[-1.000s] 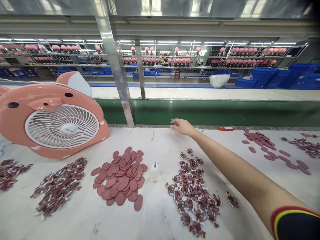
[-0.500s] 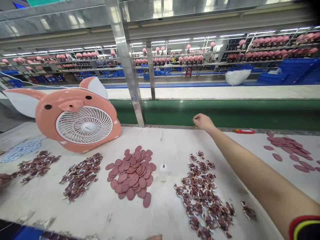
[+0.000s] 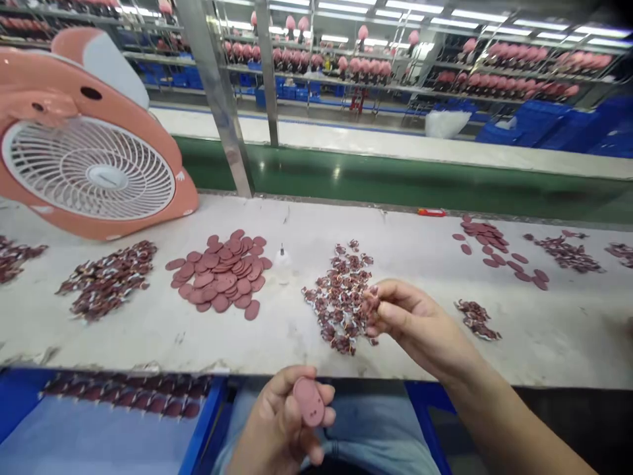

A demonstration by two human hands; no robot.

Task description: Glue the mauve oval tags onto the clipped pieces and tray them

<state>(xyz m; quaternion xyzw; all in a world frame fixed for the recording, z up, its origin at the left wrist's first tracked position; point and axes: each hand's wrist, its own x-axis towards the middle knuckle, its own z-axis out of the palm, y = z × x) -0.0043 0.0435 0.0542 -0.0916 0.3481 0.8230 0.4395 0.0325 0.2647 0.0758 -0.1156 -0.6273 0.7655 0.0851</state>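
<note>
My left hand [image 3: 284,422] is closed on a flat oval maroon disc [image 3: 309,401] with small holes near one end, held in front of the table edge. My right hand [image 3: 420,323] pinches a small crumpled dark red piece [image 3: 372,307] above the right side of a pile of similar dark red pieces [image 3: 341,290] with pale bits. Left of that pile, a short metal pin [image 3: 282,249] stands up from a whitish base on the table. Farther left, many oval discs [image 3: 225,274] lie heaped.
A pink pig-shaped fan [image 3: 163,158] stands at the back left. Near it is another dark red heap [image 3: 111,277]. More discs [image 3: 484,234] and a small clump [image 3: 477,320] lie to the right. A blue bin [image 3: 202,422] sits below the table edge; a metal post [image 3: 217,99] rises behind.
My right hand has come back from the table's far edge to the dark red pile. My left hand, barely showing at the bottom before, is now in view with a disc. The view has tilted down.
</note>
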